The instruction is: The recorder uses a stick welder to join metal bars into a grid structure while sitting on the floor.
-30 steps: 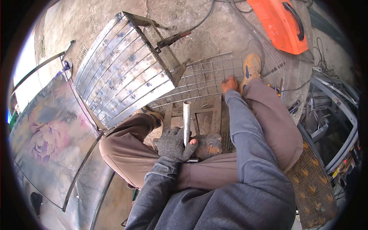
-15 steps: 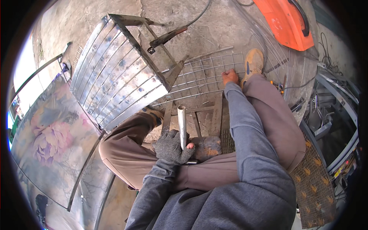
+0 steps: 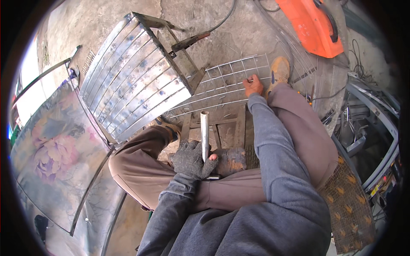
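My left hand [image 3: 192, 161], in a dark grey knit glove with a bare fingertip showing, is wrapped round a pale metal tube [image 3: 204, 132]. The tube stands nearly upright, its hollow end up. Ahead and to the right, my bare right hand [image 3: 253, 86] has its fingers curled at the right part of a welded wire grid [image 3: 230, 68]. This grid lies low near the floor, and its left end passes behind a curved panel of silvery metal slats [image 3: 132, 77]. Just right of my left hand rests a rusty, rounded metal block [image 3: 232, 161].
A clamp [image 3: 190, 42] on a cable grips the slatted panel's frame. An orange machine case [image 3: 314, 27] stands at the far right, near loose thin rods. Metal frames [image 3: 380, 123] pile up at right; a flower-printed sheet [image 3: 55, 158] lies left. My shoe [image 3: 279, 70] is beside my right hand.
My right hand has shifted slightly left, and the wire grid's right end has moved with it. My left hand still holds the tube. The whole view has shifted a little.
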`<action>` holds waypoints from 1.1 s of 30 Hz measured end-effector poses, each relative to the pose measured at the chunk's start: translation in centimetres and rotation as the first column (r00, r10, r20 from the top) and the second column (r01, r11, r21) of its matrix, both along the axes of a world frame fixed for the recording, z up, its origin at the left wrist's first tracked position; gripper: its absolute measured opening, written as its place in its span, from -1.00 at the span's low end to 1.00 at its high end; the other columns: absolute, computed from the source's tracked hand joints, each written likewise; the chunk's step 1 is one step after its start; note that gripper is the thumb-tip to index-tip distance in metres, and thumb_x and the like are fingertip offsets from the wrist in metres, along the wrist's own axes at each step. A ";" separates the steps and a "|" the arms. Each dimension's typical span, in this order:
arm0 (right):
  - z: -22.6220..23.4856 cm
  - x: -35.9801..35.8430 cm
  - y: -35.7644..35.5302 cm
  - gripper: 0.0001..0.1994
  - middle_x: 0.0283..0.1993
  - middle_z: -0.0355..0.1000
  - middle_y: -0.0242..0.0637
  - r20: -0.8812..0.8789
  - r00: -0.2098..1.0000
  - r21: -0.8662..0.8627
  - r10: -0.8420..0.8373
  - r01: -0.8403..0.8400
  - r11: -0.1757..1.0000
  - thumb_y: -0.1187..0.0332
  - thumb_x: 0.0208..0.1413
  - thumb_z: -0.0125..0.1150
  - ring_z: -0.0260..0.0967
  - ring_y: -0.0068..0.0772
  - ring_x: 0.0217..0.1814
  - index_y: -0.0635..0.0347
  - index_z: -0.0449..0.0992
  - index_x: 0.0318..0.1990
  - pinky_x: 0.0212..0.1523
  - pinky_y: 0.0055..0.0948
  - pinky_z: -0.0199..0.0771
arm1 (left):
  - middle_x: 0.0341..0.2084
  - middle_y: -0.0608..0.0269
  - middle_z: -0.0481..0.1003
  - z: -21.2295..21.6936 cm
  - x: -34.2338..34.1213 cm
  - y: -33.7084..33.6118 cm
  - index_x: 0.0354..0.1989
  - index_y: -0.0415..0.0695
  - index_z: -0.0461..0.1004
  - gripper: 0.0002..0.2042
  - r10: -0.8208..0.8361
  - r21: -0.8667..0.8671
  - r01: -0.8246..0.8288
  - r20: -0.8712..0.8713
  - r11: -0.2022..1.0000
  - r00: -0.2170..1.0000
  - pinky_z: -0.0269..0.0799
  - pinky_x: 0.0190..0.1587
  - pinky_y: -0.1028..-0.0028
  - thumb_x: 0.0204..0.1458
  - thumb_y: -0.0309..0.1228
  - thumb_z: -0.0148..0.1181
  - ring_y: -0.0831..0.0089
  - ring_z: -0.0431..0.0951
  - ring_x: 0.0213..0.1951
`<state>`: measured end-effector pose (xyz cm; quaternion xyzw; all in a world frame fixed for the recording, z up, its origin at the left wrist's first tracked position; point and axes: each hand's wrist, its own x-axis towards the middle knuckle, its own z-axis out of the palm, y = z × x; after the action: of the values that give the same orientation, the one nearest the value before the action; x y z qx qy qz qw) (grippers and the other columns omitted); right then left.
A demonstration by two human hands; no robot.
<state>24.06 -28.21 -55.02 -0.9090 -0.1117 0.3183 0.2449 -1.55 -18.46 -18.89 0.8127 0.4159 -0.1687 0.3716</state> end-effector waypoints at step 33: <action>67.4 11.1 -4.2 -0.79 -0.09 0.58 -0.19 0.944 0.329 0.179 0.026 -0.577 0.797 0.39 0.32 0.20 0.60 -0.29 -0.10 0.18 0.53 0.06 -0.11 -0.34 0.56 | -0.18 -0.01 0.64 0.4 -2.7 -0.6 -0.11 -0.11 0.62 -0.55 0.467 -0.218 -0.413 0.437 0.884 0.769 0.50 -0.02 0.21 0.15 0.07 0.25 0.10 0.63 -0.11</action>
<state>35.19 -32.42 12.37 -0.7945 -0.4773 -0.2301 0.2965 -4.27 -19.04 -18.44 0.6868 0.4801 0.1064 0.5352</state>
